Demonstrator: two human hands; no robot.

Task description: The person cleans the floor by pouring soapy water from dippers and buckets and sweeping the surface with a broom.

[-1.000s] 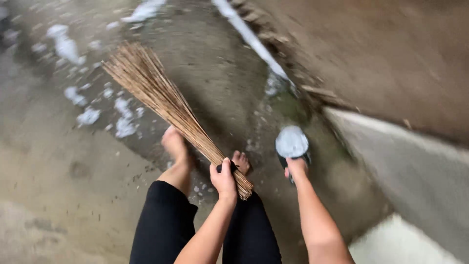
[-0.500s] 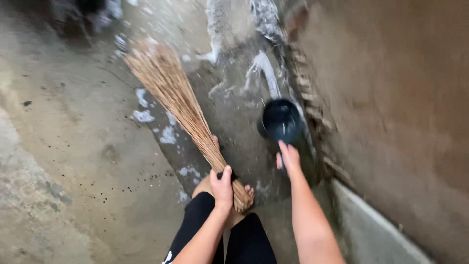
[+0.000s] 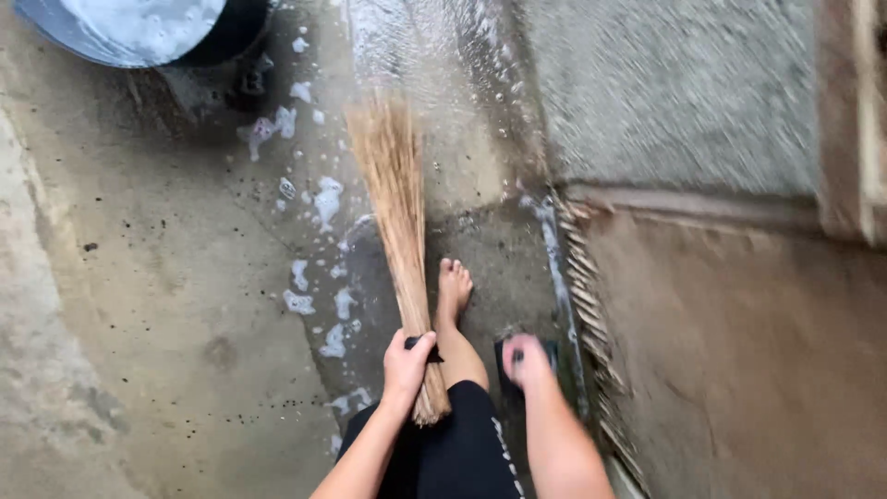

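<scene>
Looking down from head height at a wet concrete floor [image 3: 166, 305], the view takes in two bare forearms and one bare foot [image 3: 453, 286]. The left hand [image 3: 407, 365] is wrapped around the bound end of a straw broom [image 3: 397, 212], its fingers [image 3: 418, 346] curled tight on the bundle just above the butt. The broom runs up and away from the hand, and its fanned bristle tips rest on the floor in a sheet of running water. White patches of foam [image 3: 325, 201] lie scattered on the floor left of the bristles. The right hand [image 3: 527, 359] is blurred; its fingers seem closed on a small dark scoop [image 3: 550, 349], mostly hidden behind the hand, close beside a narrow gutter [image 3: 559, 277] at the foot of a rough wall [image 3: 739, 351]. Black leggings [image 3: 457, 444] cover the leg between the two arms. At the top left corner stands a dark tub [image 3: 120, 28] full of soapy water.
</scene>
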